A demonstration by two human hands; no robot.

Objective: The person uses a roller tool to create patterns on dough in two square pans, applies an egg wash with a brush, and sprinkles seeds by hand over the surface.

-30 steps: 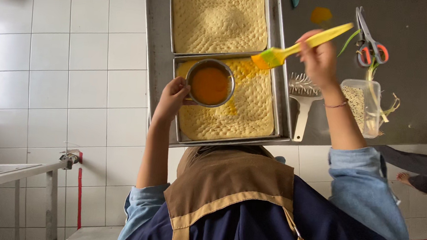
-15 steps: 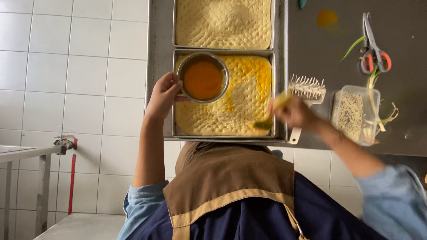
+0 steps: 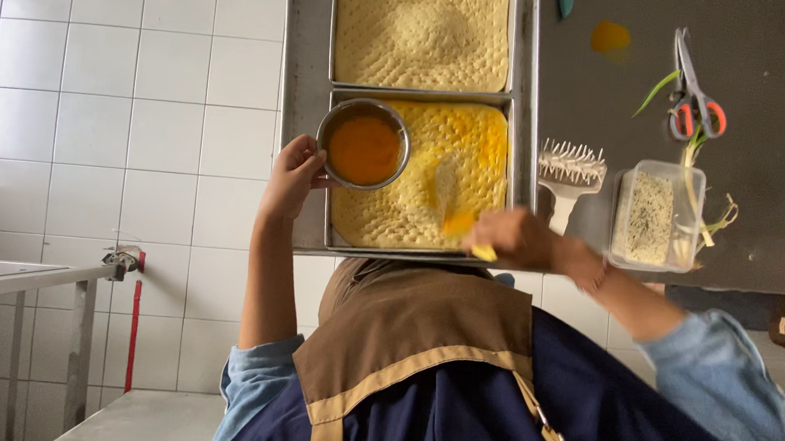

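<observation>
Left hand (image 3: 293, 176) gripped the rim of a small metal bowl (image 3: 364, 143) of orange liquid over the near dough tray (image 3: 421, 175). Right hand (image 3: 520, 239), fingers closed round a yellow brush (image 3: 461, 225), blurred, at the tray's near edge. Dark steel counter (image 3: 766, 53); white tiled wall (image 3: 119, 95).

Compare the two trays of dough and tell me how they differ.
The near tray holds dough glazed bright yellow-orange over much of its top; the far tray holds dough that is pale and unglazed. A metal bowl of orange liquid, held by the left hand, overlaps the near tray; nothing sits over the far one. The right hand holds a blurred yellow brush on the near dough only. Both are rectangular metal trays of dimpled dough.
</observation>
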